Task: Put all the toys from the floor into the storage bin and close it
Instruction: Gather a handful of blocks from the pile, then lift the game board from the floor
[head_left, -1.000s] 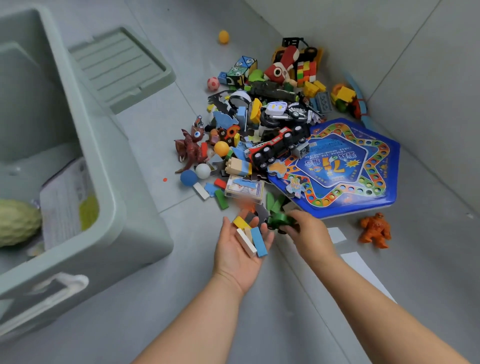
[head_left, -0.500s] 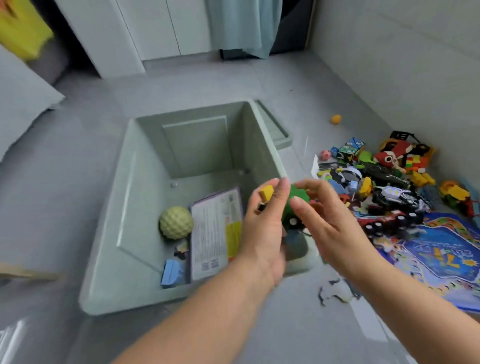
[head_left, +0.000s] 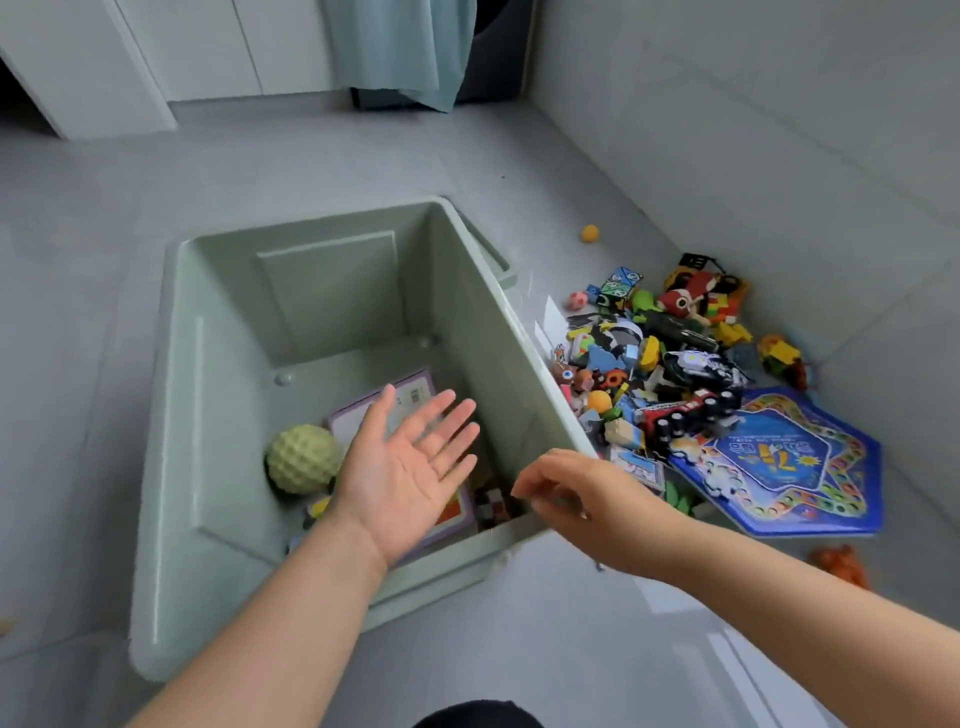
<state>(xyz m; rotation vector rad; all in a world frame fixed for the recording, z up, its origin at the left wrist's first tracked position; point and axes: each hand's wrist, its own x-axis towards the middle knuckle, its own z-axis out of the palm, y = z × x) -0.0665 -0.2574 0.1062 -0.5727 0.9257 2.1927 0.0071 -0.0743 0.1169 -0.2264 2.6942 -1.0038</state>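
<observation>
The pale green storage bin (head_left: 171, 415) stands open on the floor in front of me. My left hand (head_left: 410, 467) hovers over its inside, palm up, fingers spread, holding nothing. My right hand (head_left: 576, 499) is over the bin's near right corner, fingers loosely curled and empty. In the bin lie a bumpy green ball (head_left: 304, 457), a purple-edged booklet (head_left: 395, 410) and small blocks (head_left: 493, 506). A heap of toys (head_left: 660, 364) lies on the floor to the right, with a blue game board (head_left: 789, 467) and a red truck (head_left: 685, 415).
The bin's lid (head_left: 493, 260) lies on the floor behind the bin's far right corner. An orange ball (head_left: 590, 233) sits alone near the wall. An orange figure (head_left: 841, 564) lies at the right. White cabinets and a hanging cloth stand at the back.
One second ago both hands gathered blocks and a green toy at the heap. They carried them over the bin, and now both hands are empty above it.
</observation>
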